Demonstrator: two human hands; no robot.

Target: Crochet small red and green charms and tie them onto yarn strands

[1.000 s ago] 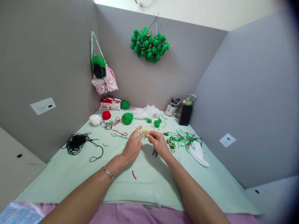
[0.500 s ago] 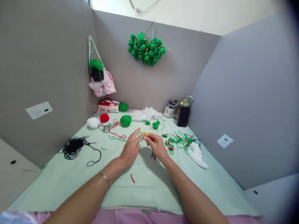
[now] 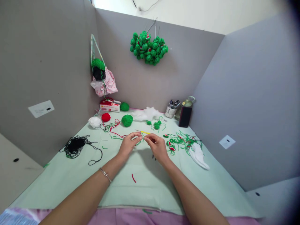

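Above the middle of the table, my left hand (image 3: 128, 144) is closed in a pinch, with thumb and forefinger together at a strand of green yarn (image 3: 143, 137). Facing it, my right hand (image 3: 157, 146) pinches the same thin yarn between thumb and fingertips. Just beyond the fingertips is a crochet hook (image 3: 145, 132) with a yellow handle; whether it lies on the cloth or touches the fingers, I cannot tell. Dark scissor tips (image 3: 153, 157) poke out beneath my right hand, the rest hidden. A short red yarn piece (image 3: 133, 178) lies nearer to me.
Green (image 3: 127, 120), red (image 3: 106, 117) and white yarn balls (image 3: 95, 122) sit at back left, a black yarn tangle (image 3: 76, 146) at left. Green yarn scraps (image 3: 181, 140) and a white cloth-like piece (image 3: 198, 156) lie right. Stuffing (image 3: 147, 114), a pen cup (image 3: 171, 111) and phone (image 3: 185, 117) stand behind.
My left hand's fingers, stretched out before, have curled into a pinch at the green yarn. More of the crochet hook shows. My right hand stays nearly in place.
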